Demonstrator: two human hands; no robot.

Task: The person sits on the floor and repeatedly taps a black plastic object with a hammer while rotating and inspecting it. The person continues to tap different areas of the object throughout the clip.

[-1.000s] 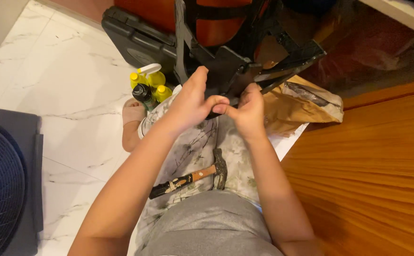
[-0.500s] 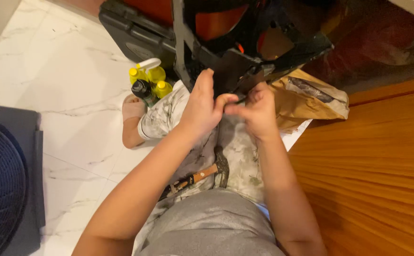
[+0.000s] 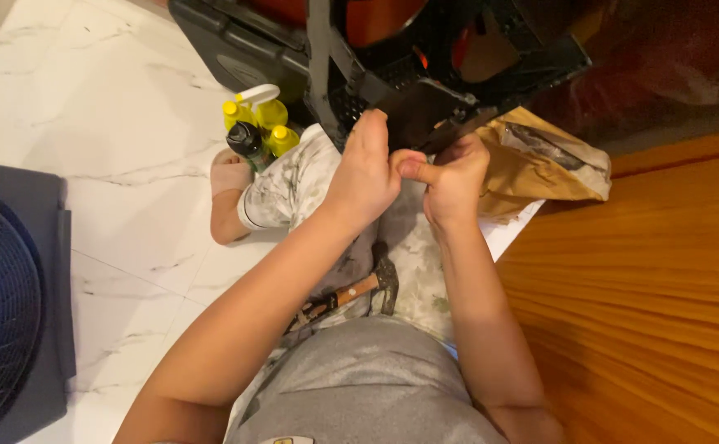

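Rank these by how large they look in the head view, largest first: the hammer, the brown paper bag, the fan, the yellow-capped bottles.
1. Fan, partly cut off by the picture's edge.
2. Brown paper bag.
3. Hammer and the yellow-capped bottles as a cluster: too alike to rank; the hammer also lies nearer the camera.
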